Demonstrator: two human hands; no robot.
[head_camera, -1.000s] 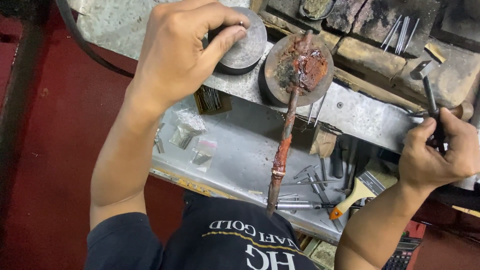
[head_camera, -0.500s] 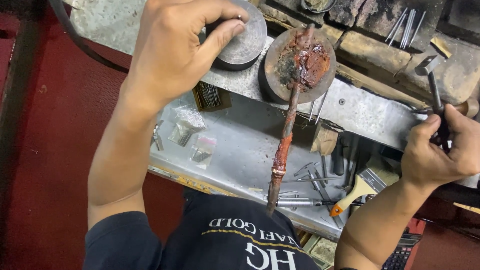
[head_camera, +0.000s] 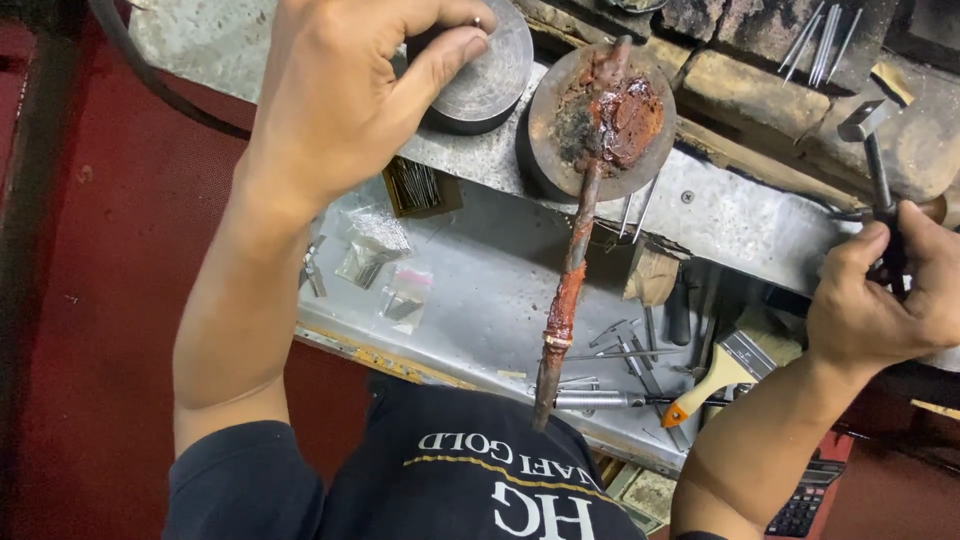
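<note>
Two hands: you are working at a metal bench (head_camera: 720, 215).
Left hand (head_camera: 345, 95): pinching a tiny piece over the round steel block (head_camera: 490, 75).
Right hand (head_camera: 880, 295): clamping a small hammer (head_camera: 875, 165).

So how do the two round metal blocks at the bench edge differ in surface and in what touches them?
The left round block has a bare grey top; the right round block is caked with red-brown residue. The left hand rests its fingertips on the left round block, pinching something tiny; the right round block is untouched by either hand, and a long stained stick runs from it toward the person. Both are thick metal discs sitting side by side.
</note>
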